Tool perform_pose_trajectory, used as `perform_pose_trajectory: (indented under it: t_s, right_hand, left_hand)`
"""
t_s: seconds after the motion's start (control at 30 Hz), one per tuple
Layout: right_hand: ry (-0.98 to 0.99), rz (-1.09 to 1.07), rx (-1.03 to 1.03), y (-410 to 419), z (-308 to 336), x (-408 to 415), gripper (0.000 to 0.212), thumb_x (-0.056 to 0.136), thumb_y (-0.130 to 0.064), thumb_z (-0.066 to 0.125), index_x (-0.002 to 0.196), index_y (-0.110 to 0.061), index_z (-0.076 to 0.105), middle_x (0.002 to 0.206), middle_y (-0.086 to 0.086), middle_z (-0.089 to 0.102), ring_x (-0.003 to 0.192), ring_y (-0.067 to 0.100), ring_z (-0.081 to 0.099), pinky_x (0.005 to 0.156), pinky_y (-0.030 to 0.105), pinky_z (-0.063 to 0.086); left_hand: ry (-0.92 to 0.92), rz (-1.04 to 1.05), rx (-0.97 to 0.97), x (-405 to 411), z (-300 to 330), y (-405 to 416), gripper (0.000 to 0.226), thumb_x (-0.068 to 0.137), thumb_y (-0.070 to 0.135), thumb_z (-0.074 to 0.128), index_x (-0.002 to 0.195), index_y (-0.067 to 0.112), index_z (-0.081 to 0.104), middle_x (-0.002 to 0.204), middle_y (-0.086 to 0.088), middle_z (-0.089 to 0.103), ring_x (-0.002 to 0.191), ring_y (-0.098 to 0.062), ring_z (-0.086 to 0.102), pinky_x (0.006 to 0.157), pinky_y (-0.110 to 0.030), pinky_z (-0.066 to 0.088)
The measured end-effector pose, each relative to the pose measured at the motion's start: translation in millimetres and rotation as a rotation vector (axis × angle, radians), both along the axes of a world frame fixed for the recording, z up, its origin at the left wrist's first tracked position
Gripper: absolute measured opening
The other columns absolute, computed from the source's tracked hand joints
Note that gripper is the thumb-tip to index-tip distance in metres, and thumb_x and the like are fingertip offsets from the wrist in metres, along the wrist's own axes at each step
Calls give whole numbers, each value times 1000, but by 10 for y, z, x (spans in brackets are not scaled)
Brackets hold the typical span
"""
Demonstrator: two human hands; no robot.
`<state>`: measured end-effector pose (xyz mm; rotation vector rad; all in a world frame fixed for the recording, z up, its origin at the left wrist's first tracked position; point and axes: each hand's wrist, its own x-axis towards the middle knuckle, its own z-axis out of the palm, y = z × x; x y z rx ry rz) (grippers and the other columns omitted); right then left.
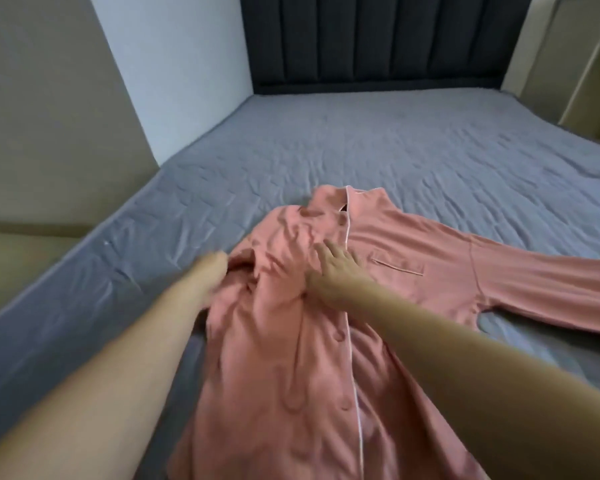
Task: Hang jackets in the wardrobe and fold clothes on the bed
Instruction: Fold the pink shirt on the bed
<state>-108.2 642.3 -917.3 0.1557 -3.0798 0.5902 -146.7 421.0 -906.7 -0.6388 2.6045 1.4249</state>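
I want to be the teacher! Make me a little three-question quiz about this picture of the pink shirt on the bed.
1. True or false: the pink shirt lies on a grey sheet.
2. Which hand lies flat with straight fingers on the shirt's chest? A) left hand B) right hand
3. Fill in: the sleeve stretched out flat points to the person's ____ side.

Key:
1. True.
2. B. The left hand is blurred at the bunched fabric on the other side, and its grip cannot be made out.
3. Right.
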Motion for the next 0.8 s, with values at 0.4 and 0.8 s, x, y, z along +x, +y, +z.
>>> perform_pose_trajectory:
  t_s: [0.4, 0.8]
  right_hand:
    - [139, -186, -196, -459, -653, -507, 58, 99, -48, 28, 153, -27, 22, 161, -9, 16, 148, 7, 7, 118, 35, -5]
    - [296, -427, -209, -619, -68, -1199, 28, 91, -23, 40, 95, -15, 67, 103, 8, 65, 99, 31, 58, 74, 34, 37]
  left_hand:
    - [247, -88, -199, -455, 229, -600, 13, 79, 4, 57, 88, 4, 67, 81, -15, 69, 77, -30, 67, 61, -32, 50]
    - [125, -966, -5, -212, 343, -829, 9, 74, 21, 63, 74, 27, 70, 66, 6, 68, 64, -13, 66, 61, -24, 50]
